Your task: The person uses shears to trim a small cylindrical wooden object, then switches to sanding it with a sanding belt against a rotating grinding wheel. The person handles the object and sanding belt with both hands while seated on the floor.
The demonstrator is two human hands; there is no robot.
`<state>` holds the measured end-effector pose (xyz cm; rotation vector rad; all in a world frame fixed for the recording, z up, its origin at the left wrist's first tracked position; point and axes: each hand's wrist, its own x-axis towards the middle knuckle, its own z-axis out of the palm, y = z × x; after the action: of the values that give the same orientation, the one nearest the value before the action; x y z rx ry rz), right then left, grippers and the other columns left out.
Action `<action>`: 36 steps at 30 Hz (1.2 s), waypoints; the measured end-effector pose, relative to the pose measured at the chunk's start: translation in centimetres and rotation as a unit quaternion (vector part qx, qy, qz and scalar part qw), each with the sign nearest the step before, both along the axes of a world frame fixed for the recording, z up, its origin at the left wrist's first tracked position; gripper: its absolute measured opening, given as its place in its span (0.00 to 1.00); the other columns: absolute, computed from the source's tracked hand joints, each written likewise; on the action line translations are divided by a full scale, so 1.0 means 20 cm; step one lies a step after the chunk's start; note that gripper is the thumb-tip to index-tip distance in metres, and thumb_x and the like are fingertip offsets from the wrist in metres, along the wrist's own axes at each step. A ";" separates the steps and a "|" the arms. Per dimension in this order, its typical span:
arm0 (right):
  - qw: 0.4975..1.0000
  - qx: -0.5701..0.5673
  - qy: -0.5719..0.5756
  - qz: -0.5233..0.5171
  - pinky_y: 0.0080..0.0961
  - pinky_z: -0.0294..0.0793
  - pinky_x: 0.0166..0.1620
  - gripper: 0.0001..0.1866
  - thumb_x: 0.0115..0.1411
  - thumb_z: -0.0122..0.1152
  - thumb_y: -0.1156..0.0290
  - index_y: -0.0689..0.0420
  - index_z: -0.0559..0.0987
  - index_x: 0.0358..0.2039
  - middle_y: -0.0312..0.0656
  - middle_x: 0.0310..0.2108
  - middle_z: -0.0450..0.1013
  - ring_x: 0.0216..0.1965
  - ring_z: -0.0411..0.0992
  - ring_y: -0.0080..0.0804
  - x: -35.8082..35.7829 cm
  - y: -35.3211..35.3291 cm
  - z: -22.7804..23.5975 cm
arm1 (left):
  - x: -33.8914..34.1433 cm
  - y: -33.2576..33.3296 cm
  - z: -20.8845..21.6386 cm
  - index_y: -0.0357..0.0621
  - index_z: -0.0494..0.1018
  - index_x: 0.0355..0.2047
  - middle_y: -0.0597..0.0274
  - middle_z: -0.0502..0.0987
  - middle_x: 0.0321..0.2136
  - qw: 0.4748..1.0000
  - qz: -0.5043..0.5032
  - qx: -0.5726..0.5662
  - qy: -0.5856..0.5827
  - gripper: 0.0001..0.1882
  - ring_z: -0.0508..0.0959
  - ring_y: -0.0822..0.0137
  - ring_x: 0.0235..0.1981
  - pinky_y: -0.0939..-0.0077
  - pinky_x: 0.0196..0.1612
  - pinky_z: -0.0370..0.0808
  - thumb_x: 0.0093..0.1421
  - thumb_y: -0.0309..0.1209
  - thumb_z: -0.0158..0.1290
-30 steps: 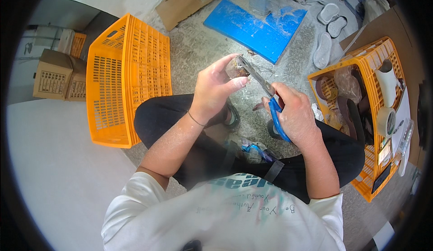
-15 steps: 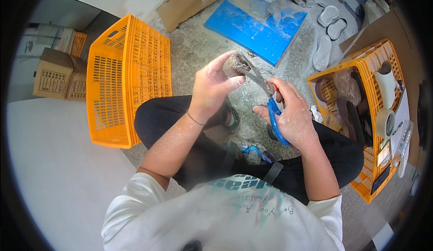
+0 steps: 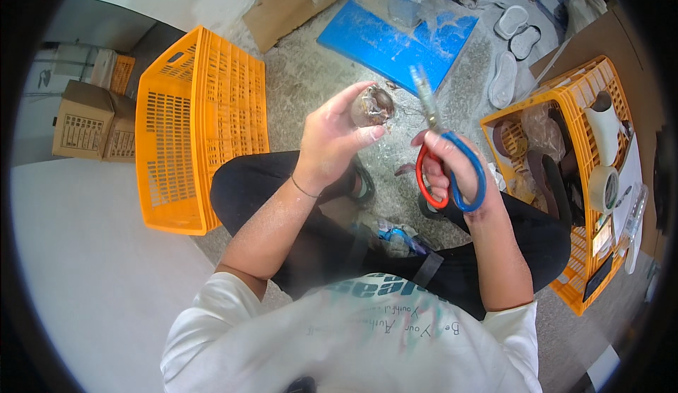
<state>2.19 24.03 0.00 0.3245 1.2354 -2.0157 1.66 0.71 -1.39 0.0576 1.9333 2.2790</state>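
My left hand [image 3: 326, 139] is closed round a short cylindrical piece [image 3: 362, 114] with a pale, shiny outside. Its exposed end looks hollow, brownish and ragged; I cannot make out its exact kind. Close by on the right, my right hand [image 3: 459, 161] grips a pair of scissors [image 3: 432, 119] with one red and one blue handle loop. The scissor blades point up and away, apart from the piece. They are slightly blurred, and look close together. Fine pale dust coats both hands and forearms.
Yellow plastic crates stand on the left [image 3: 231, 103] and right [image 3: 544, 107]. The right one holds dark curved strips and carries a tape roll [image 3: 603, 188]. Ahead lie a dusty blue board [image 3: 360, 36], cardboard [image 3: 300, 1] and white shoe soles [image 3: 503, 79]. Crumpled packaging [image 3: 399, 236] sits between my legs.
The scissors have come away from the ragged end of the piece and turned upright, moving right with my right hand. My left hand stays almost in place, still holding the piece.
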 end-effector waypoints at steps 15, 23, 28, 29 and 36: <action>0.649 0.538 0.535 0.052 0.38 0.75 0.43 0.41 0.46 0.77 0.57 0.60 0.69 0.58 0.49 0.41 0.68 0.43 0.72 0.46 0.11 -0.13 0.01 | 0.03 0.06 0.02 0.34 0.65 0.60 0.59 0.76 0.46 0.995 0.054 -0.077 0.032 0.33 0.78 0.74 0.45 0.78 0.47 0.77 0.54 0.16 0.62; 0.670 0.541 0.501 0.088 0.45 0.75 0.42 0.27 0.55 0.68 0.66 0.59 0.71 0.54 0.53 0.39 0.72 0.41 0.75 0.54 0.11 -0.10 0.00 | 0.05 0.07 0.05 0.33 0.66 0.57 0.58 0.76 0.45 0.994 0.037 -0.098 0.016 0.28 0.79 0.71 0.46 0.76 0.49 0.78 0.55 0.15 0.60; 0.687 0.533 0.483 0.101 0.47 0.75 0.44 0.21 0.56 0.64 0.70 0.60 0.72 0.49 0.54 0.39 0.73 0.42 0.75 0.55 0.11 -0.09 0.01 | 0.04 0.07 0.05 0.33 0.66 0.57 0.57 0.76 0.45 0.992 0.026 -0.120 0.016 0.28 0.79 0.71 0.46 0.76 0.48 0.78 0.55 0.16 0.61; 0.690 0.533 0.478 0.105 0.48 0.75 0.44 0.20 0.56 0.63 0.71 0.59 0.72 0.49 0.54 0.39 0.73 0.42 0.75 0.56 0.11 -0.09 0.01 | 0.04 0.07 0.04 0.32 0.66 0.57 0.57 0.76 0.45 0.992 0.027 -0.124 0.021 0.28 0.79 0.71 0.46 0.76 0.48 0.79 0.55 0.17 0.61; 0.756 0.494 0.405 0.143 0.51 0.73 0.45 0.17 0.57 0.61 0.73 0.58 0.73 0.47 0.60 0.36 0.76 0.41 0.75 0.61 0.08 -0.10 0.01 | 0.03 0.07 0.01 0.32 0.70 0.53 0.59 0.75 0.41 0.965 0.064 -0.236 0.092 0.27 0.80 0.72 0.40 0.77 0.41 0.79 0.53 0.20 0.64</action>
<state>3.70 22.11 0.29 -0.3152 2.6651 -1.0260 2.28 2.18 -1.18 0.0946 2.5949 1.8738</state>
